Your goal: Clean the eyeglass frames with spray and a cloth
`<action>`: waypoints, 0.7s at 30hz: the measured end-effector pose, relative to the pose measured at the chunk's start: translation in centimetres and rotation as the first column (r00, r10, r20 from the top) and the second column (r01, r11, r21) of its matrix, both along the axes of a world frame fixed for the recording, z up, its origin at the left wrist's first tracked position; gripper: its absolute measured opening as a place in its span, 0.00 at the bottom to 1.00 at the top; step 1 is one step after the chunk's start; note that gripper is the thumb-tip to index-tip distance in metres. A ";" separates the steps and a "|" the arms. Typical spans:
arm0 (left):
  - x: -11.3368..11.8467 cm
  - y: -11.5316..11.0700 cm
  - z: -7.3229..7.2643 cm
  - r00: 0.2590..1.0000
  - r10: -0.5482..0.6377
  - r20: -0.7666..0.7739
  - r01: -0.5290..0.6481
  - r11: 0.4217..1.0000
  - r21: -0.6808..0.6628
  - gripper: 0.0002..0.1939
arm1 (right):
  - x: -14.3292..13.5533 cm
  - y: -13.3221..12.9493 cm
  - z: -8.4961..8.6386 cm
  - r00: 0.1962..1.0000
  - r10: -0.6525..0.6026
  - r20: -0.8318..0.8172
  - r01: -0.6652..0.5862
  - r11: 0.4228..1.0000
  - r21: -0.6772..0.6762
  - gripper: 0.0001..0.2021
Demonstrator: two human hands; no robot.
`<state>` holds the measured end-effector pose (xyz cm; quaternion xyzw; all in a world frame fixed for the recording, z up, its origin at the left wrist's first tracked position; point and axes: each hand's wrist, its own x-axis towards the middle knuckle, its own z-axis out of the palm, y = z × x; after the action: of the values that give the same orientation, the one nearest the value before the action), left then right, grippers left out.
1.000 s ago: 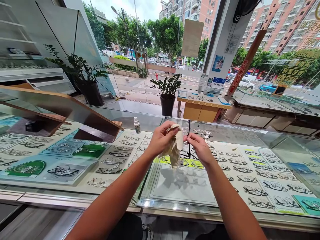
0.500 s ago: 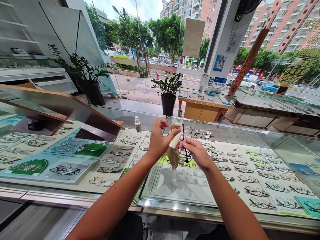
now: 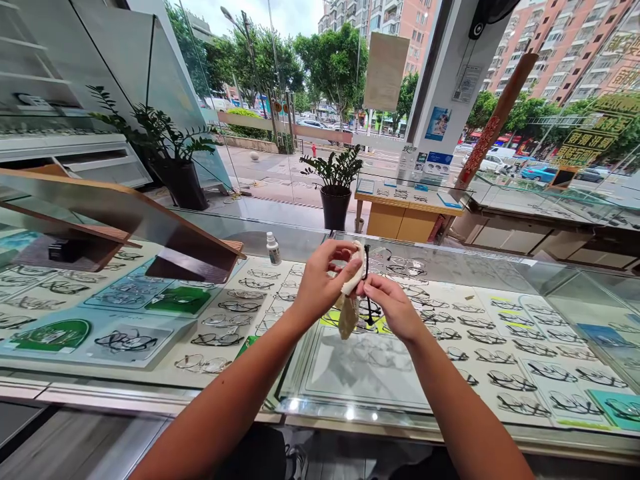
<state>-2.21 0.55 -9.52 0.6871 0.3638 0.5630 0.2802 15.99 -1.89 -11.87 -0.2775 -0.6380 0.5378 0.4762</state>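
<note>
My left hand (image 3: 327, 277) is closed on a cream cleaning cloth (image 3: 349, 317), its thumb and fingers pressing the cloth around the front of a pair of dark-framed eyeglasses (image 3: 369, 310). The cloth's loose end hangs below my fingers. With fingertips pinched, my right hand (image 3: 390, 303) grips the eyeglasses from the right side. One dark temple sticks up between the hands and another points down. The lenses are mostly hidden by cloth and fingers. Both hands are above the glass display counter (image 3: 360, 373).
A small white bottle (image 3: 273, 249) stands on the counter left of my hands. Several rows of eyeglasses (image 3: 510, 381) lie under the glass. A wooden-edged stand (image 3: 200, 233) is at left. Potted plants (image 3: 336, 207) stand beyond the counter, by the window.
My left fingers have curled further over the lens area, folding the upper part of the cloth against the eyeglasses. My right hand keeps its pinch almost in place.
</note>
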 end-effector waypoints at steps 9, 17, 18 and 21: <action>-1.6 1.6 -0.3 0.978 -0.066 -0.195 -0.018 0.917 -0.397 0.32 | 0.2 0.2 -0.1 0.999 -0.024 0.037 0.023 1.000 0.021 0.16; -1.0 0.8 1.0 0.884 -0.464 0.058 0.435 0.772 -0.464 0.34 | 0.2 0.1 0.0 0.999 0.048 0.022 -0.047 0.999 -0.023 0.16; -0.9 0.9 0.9 0.874 -0.473 0.108 0.467 0.759 -0.453 0.33 | 0.2 0.1 0.0 0.998 0.057 0.013 -0.056 0.998 -0.024 0.16; -0.5 1.1 0.3 0.838 -0.489 0.242 0.544 0.725 -0.422 0.29 | 0.1 0.3 -0.2 0.997 0.070 -0.008 -0.070 0.997 -0.031 0.15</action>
<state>-2.70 1.62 -9.22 0.6378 0.2676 0.3938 0.6054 16.13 -1.62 -12.10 -0.2605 -0.6373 0.5651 0.4546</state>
